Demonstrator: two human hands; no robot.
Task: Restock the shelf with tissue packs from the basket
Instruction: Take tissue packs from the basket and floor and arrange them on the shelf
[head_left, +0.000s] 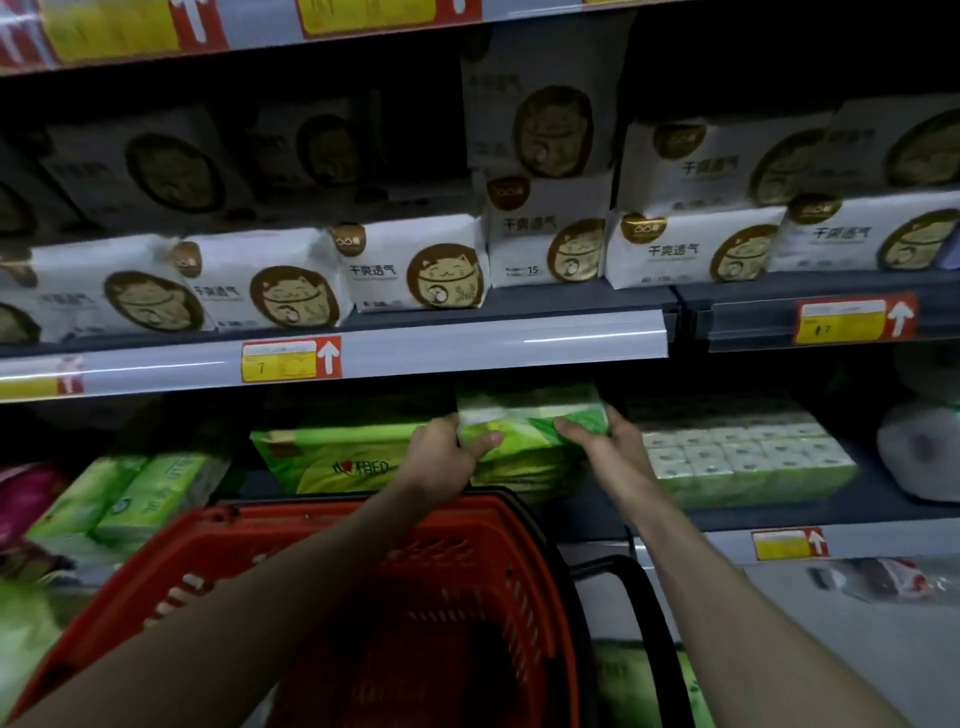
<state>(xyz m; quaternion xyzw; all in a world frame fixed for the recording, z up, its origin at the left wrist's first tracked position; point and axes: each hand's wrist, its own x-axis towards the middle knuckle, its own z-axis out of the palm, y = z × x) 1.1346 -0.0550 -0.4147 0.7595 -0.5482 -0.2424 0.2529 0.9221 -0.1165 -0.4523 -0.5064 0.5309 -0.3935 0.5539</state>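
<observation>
Gripping tissue pack (530, 415), left hand (441, 457), right hand (608, 447).

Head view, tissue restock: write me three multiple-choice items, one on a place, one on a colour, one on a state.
1. Where is the held green tissue pack? A on the floor; B at the lower shelf, above other green packs; C in a cardboard box.
2. The basket is: A blue; B grey; C red.
3. The left hand and right hand: A both grip the pack; B only one grips it; C both hang free.
Answers: 1 B, it is over the stacked packs; 2 C, its rim is red; 3 A, both thumbs curl over it.
</observation>
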